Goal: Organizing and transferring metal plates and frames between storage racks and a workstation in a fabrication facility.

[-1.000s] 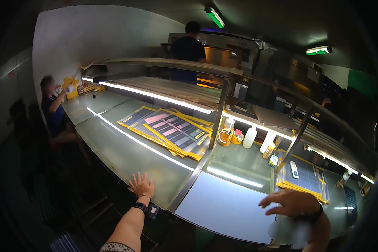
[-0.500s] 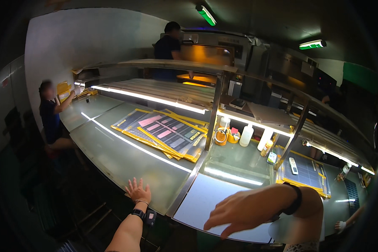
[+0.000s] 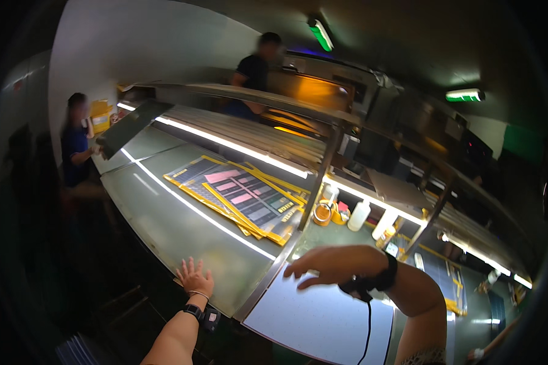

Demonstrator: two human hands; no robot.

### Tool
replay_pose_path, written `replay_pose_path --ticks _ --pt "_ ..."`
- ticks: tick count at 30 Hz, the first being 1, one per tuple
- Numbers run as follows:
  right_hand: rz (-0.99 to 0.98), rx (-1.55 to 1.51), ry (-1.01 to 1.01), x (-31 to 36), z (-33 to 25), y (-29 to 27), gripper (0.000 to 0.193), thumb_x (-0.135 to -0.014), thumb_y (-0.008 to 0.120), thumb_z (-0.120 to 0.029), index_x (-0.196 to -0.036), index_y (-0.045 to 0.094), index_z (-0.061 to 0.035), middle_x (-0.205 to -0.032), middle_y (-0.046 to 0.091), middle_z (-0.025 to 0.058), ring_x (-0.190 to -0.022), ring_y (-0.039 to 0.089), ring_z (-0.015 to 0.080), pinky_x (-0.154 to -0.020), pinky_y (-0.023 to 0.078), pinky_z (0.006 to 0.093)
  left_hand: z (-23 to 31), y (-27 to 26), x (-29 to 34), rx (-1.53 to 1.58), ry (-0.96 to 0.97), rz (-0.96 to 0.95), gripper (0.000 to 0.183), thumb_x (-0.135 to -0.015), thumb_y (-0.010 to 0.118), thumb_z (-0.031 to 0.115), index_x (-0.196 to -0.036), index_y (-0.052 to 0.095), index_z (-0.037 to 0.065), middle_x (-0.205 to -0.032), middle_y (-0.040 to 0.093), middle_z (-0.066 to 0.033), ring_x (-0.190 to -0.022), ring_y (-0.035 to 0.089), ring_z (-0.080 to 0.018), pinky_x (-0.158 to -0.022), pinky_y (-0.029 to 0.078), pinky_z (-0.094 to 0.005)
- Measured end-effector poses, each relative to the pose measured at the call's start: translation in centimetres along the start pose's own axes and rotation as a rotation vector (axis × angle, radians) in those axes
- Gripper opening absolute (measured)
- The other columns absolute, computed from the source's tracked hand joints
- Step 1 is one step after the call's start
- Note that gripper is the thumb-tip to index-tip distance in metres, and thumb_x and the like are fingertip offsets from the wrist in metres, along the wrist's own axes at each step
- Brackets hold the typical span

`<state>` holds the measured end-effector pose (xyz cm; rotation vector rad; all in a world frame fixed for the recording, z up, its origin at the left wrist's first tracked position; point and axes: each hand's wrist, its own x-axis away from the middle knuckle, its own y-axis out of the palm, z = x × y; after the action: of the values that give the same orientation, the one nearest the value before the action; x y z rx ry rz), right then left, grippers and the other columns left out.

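Observation:
My left hand [image 3: 195,278] rests palm down at the near edge of the grey glossy worktop [image 3: 240,277], fingers spread, holding nothing. Over the pale blue-white panel [image 3: 323,316] on the right-hand section hovers my right hand [image 3: 332,263]. Its fingers are loosely bent with the thumb apart, and nothing shows in them. A dark band with a cable hanging from it circles the right wrist. Beyond my left hand lie stacked dark patterned sheets [image 3: 256,204] with yellow borders and pink patches.
A metal-framed shelf [image 3: 243,143] with strip lights spans the worktop. Under it stand a tape roll [image 3: 323,212], a white bottle [image 3: 359,215] and other containers. At far left a person [image 3: 78,143] holds a dark panel [image 3: 134,129]; another person [image 3: 252,76] stands behind the shelf.
My right hand has risen away from the pale panel's near part toward the shelf. My left hand stays on the worktop. The person at far left now has a dark panel raised.

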<state>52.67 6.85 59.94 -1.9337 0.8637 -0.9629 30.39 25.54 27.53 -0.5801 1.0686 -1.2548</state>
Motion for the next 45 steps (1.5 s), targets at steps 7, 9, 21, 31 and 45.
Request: replay_pose_path --ticks 7,9,21,31,45 --pt "0.523 0.284 0.347 -3.8 12.2 -9.2 0.025 -0.081 0.063 -0.020 -0.100 0.063 -0.0039 -0.094 0.065 0.0151 -0.086 0.063 0.0256 -0.075 0.048 0.0329 -0.2 0.7 0.2 0.040 0.041 0.055 0.049 -0.078 0.055 0.039 -0.123 0.055 0.017 -0.139 0.037 -0.0103 -0.134 0.022 -0.0322 -0.109 0.008 -0.0535" --pt "0.684 0.321 0.459 -5.1 14.9 -11.1 0.029 -0.080 0.065 -0.021 -0.100 0.062 -0.0018 -0.095 0.065 0.0178 -0.088 0.063 0.0279 -0.076 0.048 0.0348 -0.1 0.8 0.1 0.036 0.051 0.071 0.050 -0.078 0.055 0.039 -0.123 0.055 0.017 -0.139 0.038 -0.0108 -0.133 0.022 -0.0328 -0.109 0.008 -0.0537" --pt "0.975 0.833 0.444 -20.9 18.6 -13.9 0.040 -0.078 0.064 -0.026 -0.109 0.053 -0.0035 -0.098 0.059 0.0214 -0.094 0.056 0.0367 -0.083 0.045 0.0448 -0.3 0.2 0.6 0.001 0.067 0.085 0.049 -0.077 0.056 0.039 -0.121 0.057 0.016 -0.137 0.039 -0.0117 -0.133 0.023 -0.0351 -0.108 0.009 -0.0560" --pt "1.039 0.801 0.233 -18.3 17.2 -7.3 0.025 -0.072 0.050 0.003 -0.096 0.056 -0.0011 -0.092 0.059 0.0199 -0.085 0.060 0.0344 -0.072 0.050 0.0433 -0.9 0.4 0.3 -0.008 0.134 0.038 0.058 -0.079 0.054 0.048 -0.125 0.052 0.013 -0.139 0.036 -0.0131 -0.133 0.020 -0.0364 -0.108 0.009 -0.0551" --pt "0.617 0.424 -0.347 -14.7 7.6 15.3 0.048 -0.074 0.054 0.003 -0.119 0.055 -0.0136 -0.119 0.053 0.0151 -0.113 0.050 0.0334 -0.098 0.039 0.0397 -9.8 -12.6 3.3 2.170 -0.684 -0.392 0.047 -0.092 0.047 0.033 -0.123 0.045 -0.003 -0.121 0.053 -0.0189 -0.112 0.050 -0.0326 -0.096 0.038 -0.0448"
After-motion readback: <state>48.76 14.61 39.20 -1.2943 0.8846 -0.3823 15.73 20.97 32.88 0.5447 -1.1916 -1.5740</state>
